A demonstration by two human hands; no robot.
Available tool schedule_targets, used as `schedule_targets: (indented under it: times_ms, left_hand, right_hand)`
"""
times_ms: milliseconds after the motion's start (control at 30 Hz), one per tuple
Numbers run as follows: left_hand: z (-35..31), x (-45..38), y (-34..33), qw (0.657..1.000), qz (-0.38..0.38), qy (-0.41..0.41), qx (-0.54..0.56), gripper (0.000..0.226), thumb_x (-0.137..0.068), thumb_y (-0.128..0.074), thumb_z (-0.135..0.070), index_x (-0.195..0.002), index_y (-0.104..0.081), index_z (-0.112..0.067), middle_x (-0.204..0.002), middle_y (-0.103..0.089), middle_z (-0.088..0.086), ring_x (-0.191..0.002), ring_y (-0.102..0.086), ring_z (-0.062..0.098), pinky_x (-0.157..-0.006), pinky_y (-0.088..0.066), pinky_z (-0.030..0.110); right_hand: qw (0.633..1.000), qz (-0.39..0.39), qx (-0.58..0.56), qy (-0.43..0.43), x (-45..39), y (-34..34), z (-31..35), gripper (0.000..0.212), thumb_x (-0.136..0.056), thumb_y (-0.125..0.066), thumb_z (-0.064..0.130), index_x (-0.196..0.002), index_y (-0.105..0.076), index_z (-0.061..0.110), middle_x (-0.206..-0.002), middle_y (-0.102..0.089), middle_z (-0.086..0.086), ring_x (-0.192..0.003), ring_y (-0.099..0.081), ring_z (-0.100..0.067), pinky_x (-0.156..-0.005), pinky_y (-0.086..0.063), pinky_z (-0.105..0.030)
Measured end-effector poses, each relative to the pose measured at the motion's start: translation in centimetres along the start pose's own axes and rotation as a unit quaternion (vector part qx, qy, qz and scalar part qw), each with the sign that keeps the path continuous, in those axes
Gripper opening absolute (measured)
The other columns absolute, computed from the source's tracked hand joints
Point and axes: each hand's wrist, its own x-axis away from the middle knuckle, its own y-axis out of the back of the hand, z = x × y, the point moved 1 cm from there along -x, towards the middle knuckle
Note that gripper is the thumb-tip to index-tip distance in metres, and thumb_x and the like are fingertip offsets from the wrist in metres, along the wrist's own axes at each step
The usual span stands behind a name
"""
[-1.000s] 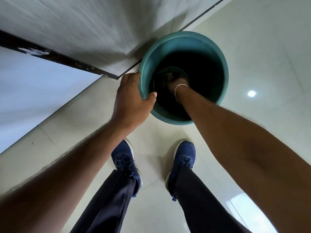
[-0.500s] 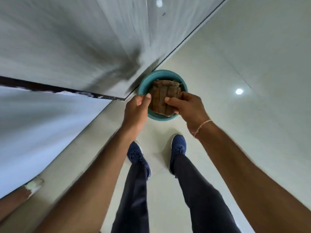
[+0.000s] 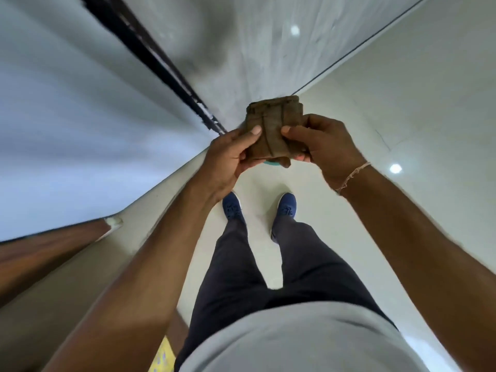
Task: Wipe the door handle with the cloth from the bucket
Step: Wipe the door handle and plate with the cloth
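A folded brown cloth (image 3: pixel 273 124) is held up in front of me by both hands. My left hand (image 3: pixel 230 157) pinches its left side with the thumb on top. My right hand (image 3: pixel 324 143) grips its right side, a thin thread band on that wrist. Only a sliver of the teal bucket (image 3: pixel 272 164) shows on the floor under the cloth, the rest hidden behind cloth and hands. No door handle is in view.
A grey wall (image 3: pixel 241 49) rises ahead, with a dark door-frame edge (image 3: pixel 150 57) running diagonally on the left. A brown wooden panel (image 3: pixel 45 251) sits at the lower left. Pale glossy floor tiles (image 3: pixel 402 103) spread to the right. My blue shoes (image 3: pixel 232 208) stand just behind the bucket.
My right hand lifted the cloth out of the bucket. My left hand let go of the bucket rim and took the cloth's left side. The view rose, so the bucket sits farther below.
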Motion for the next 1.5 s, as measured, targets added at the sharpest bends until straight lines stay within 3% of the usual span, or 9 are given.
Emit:
schedule_targets:
  times_ms: [133, 233, 400, 533, 700, 867, 967, 1133, 1500]
  left_hand:
    - [0.2, 5.1, 0.3, 0.992, -0.107, -0.051, 0.034, 0.016, -0.106, -0.068, -0.011, -0.117, -0.077, -0.003, -0.114, -0.082, 0.016, -0.112, -0.079, 0.031, -0.104, -0.064, 0.046]
    - [0.1, 8.2, 1.6, 0.975, -0.204, -0.074, 0.046, 0.011, -0.102, -0.074, -0.011, -0.106, -0.077, -0.002, -0.1, -0.082, 0.014, -0.096, -0.08, 0.027, -0.09, -0.068, 0.041]
    - [-0.8, 13.0, 5.1, 0.947, -0.299, -0.115, 0.002, 0.01, -0.101, -0.076, -0.018, -0.099, -0.081, -0.01, -0.097, -0.083, 0.009, -0.096, -0.081, 0.024, -0.096, -0.067, 0.042]
    - [-1.2, 18.1, 9.3, 0.926, -0.349, -0.141, 0.02, 0.013, -0.1, -0.077, -0.021, -0.092, -0.083, -0.012, -0.093, -0.084, 0.01, -0.096, -0.081, 0.026, -0.1, -0.066, 0.046]
    - [0.1, 24.9, 16.3, 0.897, -0.416, -0.152, 0.004, 0.018, -0.101, -0.076, -0.024, -0.094, -0.083, -0.008, -0.091, -0.084, 0.007, -0.094, -0.082, 0.025, -0.1, -0.065, 0.045]
    - [1.7, 31.7, 25.2, 0.869, -0.477, -0.133, -0.026, 0.024, -0.099, -0.077, -0.034, -0.086, -0.083, -0.014, -0.079, -0.079, -0.001, -0.071, -0.07, 0.003, -0.071, -0.053, 0.019]
    - [2.9, 35.8, 30.9, 0.862, -0.49, -0.124, -0.033, 0.023, -0.098, -0.078, -0.037, -0.082, -0.081, -0.021, -0.082, -0.078, -0.002, -0.085, -0.073, 0.012, -0.082, -0.06, 0.029]
    - [6.1, 41.8, 39.3, 0.833, -0.537, -0.119, -0.057, 0.021, -0.099, -0.074, -0.033, -0.105, -0.084, -0.016, -0.094, -0.082, -0.004, -0.095, -0.077, 0.016, -0.089, -0.064, 0.036]
    - [5.6, 45.9, 50.6, 0.757, -0.634, -0.153, -0.036, 0.015, -0.104, -0.073, -0.028, -0.114, -0.078, -0.018, -0.1, -0.075, -0.011, -0.099, -0.069, 0.005, -0.082, -0.054, 0.015]
  right_hand:
    - [0.972, -0.021, 0.212, 0.096, 2.3, -1.7, 0.4, 0.016, -0.094, -0.082, 0.03, -0.096, -0.069, 0.022, -0.083, -0.07, 0.009, -0.073, -0.065, -0.005, -0.073, -0.051, -0.021]
    - [0.912, -0.047, 0.336, 0.229, 4.3, -4.6, 0.3, 0.029, -0.098, -0.075, 0.04, -0.115, -0.067, 0.017, -0.108, -0.073, -0.001, -0.092, -0.068, -0.016, -0.083, -0.053, -0.027]
    - [0.852, 0.045, 0.343, 0.392, 8.0, -10.5, 1.4, 0.041, -0.09, -0.077, 0.015, -0.129, -0.065, 0.01, -0.125, -0.064, -0.006, -0.102, -0.068, -0.018, -0.084, -0.052, -0.015]
    - [0.867, 0.178, 0.303, 0.354, 11.1, -17.4, 1.8, 0.059, -0.083, -0.074, 0.012, -0.14, -0.061, 0.013, -0.129, -0.065, -0.004, -0.112, -0.068, -0.022, -0.096, -0.062, -0.042]
    - [0.841, 0.268, 0.3, 0.363, 13.9, -27.1, -0.7, 0.077, -0.078, -0.078, -0.015, -0.149, -0.053, 0.003, -0.111, -0.059, 0.018, -0.092, -0.056, 0.024, -0.082, -0.044, 0.003]
    - [0.844, 0.264, 0.283, 0.371, 16.7, -38.5, -4.8, 0.05, -0.092, -0.075, 0.01, -0.139, -0.06, 0.018, -0.126, -0.07, 0.006, -0.109, -0.067, 0.002, -0.088, -0.054, -0.011]
    - [0.895, 0.276, 0.218, 0.272, 18.3, -45.5, -6.5, 0.028, -0.102, -0.063, 0.001, -0.124, -0.07, 0.017, -0.112, -0.078, 0.005, -0.099, -0.074, 0.002, -0.083, -0.063, -0.026]
    - [0.951, 0.306, 0.018, -0.042, 20.2, -53.8, -8.7, 0.022, -0.11, -0.057, 0.009, -0.121, -0.073, 0.017, -0.117, -0.082, -0.009, -0.121, -0.075, -0.034, -0.099, -0.064, -0.044]
    - [0.91, 0.397, -0.02, -0.116, 20.5, -67.3, -6.2, 0.049, -0.096, -0.067, -0.005, -0.143, -0.064, 0.007, -0.132, -0.076, -0.014, -0.123, -0.072, -0.035, -0.093, -0.062, -0.035]
